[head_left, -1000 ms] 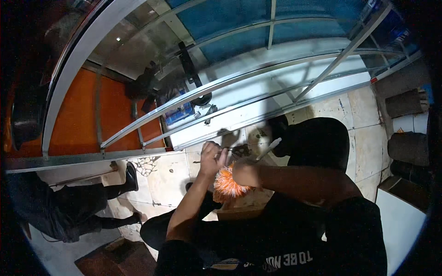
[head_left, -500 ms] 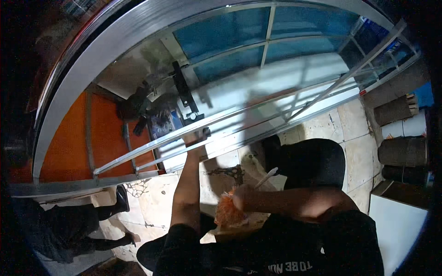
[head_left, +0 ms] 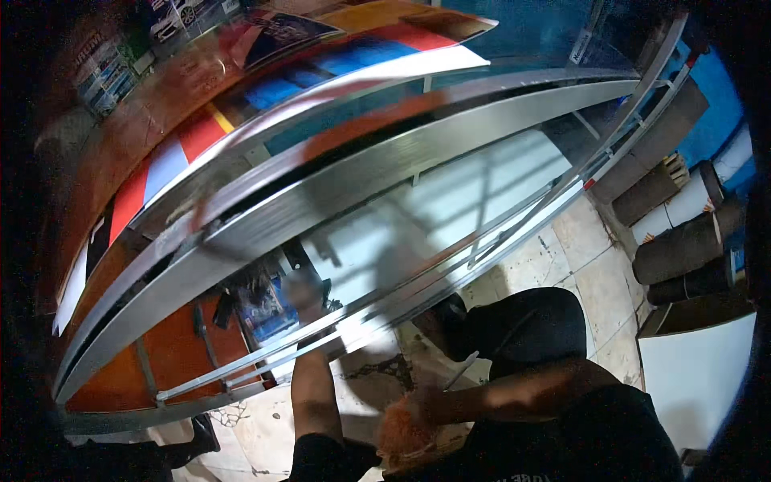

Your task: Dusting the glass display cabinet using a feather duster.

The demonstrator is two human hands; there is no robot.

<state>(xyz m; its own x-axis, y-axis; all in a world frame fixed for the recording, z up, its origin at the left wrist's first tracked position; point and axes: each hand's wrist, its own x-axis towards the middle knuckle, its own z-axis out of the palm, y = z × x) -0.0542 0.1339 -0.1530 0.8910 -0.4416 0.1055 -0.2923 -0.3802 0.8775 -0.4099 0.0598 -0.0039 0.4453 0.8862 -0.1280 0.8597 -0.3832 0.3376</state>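
My left arm reaches forward past thin metal rails [head_left: 249, 365] into a low glass-sided case. The blurred left hand [head_left: 303, 291] is beside a dark device and a blue printed box [head_left: 269, 309] inside; its fingers and any grip cannot be made out. Close to my body, my right hand [head_left: 427, 404] is closed around a duster [head_left: 404, 430] with a fluffy orange head. Its white handle [head_left: 462, 371] sticks out to the upper right.
A wide metal-edged top [head_left: 321, 181] crosses above the white case floor [head_left: 466, 193]. Coloured printed sheets [head_left: 305, 72] lie beyond it. Dark and white rolls [head_left: 683, 249] and a white box [head_left: 699, 353] stand at the right. Another person's dark-clothed leg [head_left: 181, 450] shows at lower left.
My view has tilted up and forward, so the case's top edge and printed sheets now show. My left hand is farther inside the case; the right still holds the duster.
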